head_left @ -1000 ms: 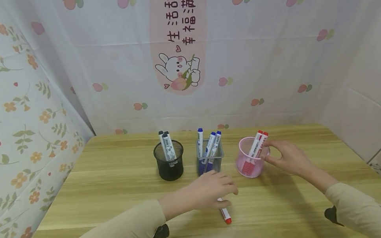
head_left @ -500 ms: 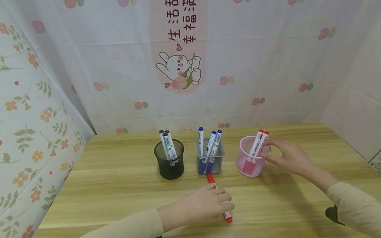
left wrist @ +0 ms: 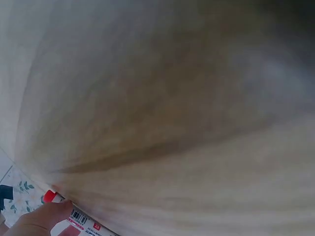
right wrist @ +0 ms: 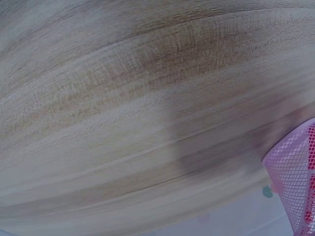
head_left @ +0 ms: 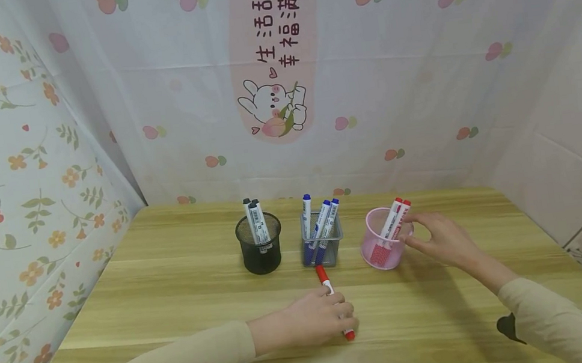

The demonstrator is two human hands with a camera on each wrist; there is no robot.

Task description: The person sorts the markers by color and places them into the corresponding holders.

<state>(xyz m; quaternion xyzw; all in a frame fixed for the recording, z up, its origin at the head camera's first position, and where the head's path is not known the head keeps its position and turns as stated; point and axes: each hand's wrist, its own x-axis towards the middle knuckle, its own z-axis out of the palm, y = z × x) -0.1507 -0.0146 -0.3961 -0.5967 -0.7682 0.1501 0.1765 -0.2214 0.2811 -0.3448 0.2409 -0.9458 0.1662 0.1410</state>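
Note:
My left hand (head_left: 316, 319) lies over a red-capped whiteboard marker (head_left: 322, 274) on the table, fingers curled round its middle. Both red ends stick out past the fingers. In the left wrist view the thumb presses along the printed white barrel of the marker (left wrist: 81, 217). At the right, my right hand (head_left: 442, 240) pinches the rim of a pink mesh pen holder (head_left: 369, 250), which tilts slightly. Two red markers (head_left: 395, 220) lean inside it. Only part of the pink pen holder (right wrist: 290, 167) shows in the right wrist view, and the hand does not appear there.
A black mesh pen holder (head_left: 260, 258) with several black-capped markers (head_left: 256, 222) stands left of centre. Between it and the pink one is a grey square mesh holder (head_left: 331, 255) with blue-capped markers (head_left: 307, 213). A printed cloth (head_left: 176, 86) hangs behind the wooden table (head_left: 174, 298).
My left hand has come down towards me onto the red marker, and its fingers have curled round it. The right hand has kept its hold on the pink pen holder.

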